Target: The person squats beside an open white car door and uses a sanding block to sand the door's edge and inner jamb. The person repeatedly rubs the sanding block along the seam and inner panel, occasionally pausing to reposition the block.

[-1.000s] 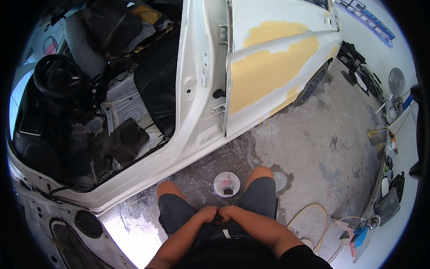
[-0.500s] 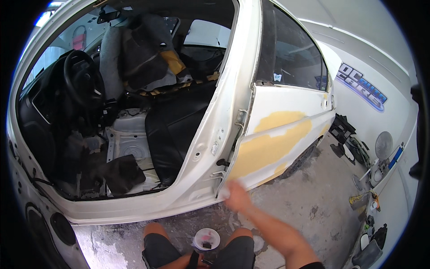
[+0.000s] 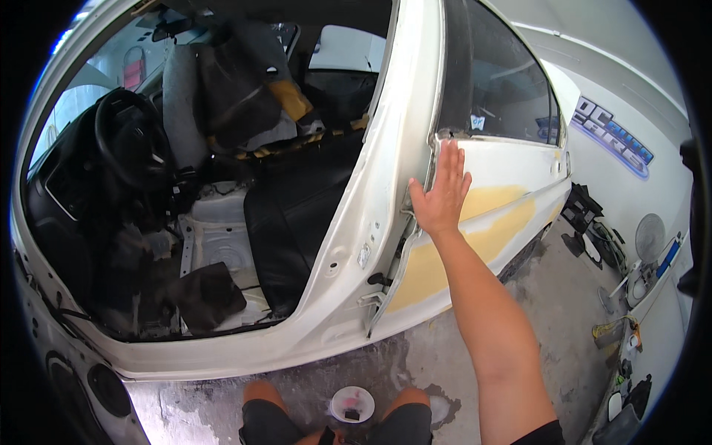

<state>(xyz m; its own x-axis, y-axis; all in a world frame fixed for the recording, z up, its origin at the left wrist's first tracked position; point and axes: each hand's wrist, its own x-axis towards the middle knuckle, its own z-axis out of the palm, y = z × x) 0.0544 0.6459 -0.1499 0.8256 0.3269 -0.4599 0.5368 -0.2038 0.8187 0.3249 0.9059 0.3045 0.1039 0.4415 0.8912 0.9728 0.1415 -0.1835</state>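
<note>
One white rear car door [image 3: 482,222] with broad yellowish patches [image 3: 419,278] stands in front of the person, right of the white pillar [image 3: 389,159]; over its upper front corner the right hand [image 3: 443,196] is held flat, its back toward the camera, bare and widely spread with nothing in it, the fingers [image 3: 449,169] pointing up at the lower edge of the dark window [image 3: 508,81] and the thumb stretched out leftward by the door's front edge; whether the palm touches the panel cannot be told; the right forearm [image 3: 486,308] rises from the lower right, nearly straight, crossing in front of the patches; the door lies directly behind this hand and extends to its right, and it is well apart from the left hand [image 3: 311,440], which is almost wholly cut off at the lower edge, so its grip cannot be told; between the knees [image 3: 265,393], on the concrete floor [image 3: 575,319], sits a round white container [image 3: 334,405] holding a dark block [image 3: 352,415]; left of the pillar are a black seat [image 3: 289,222] and a steering wheel [image 3: 104,144]; far right stands a grey fan [image 3: 650,236].
</note>
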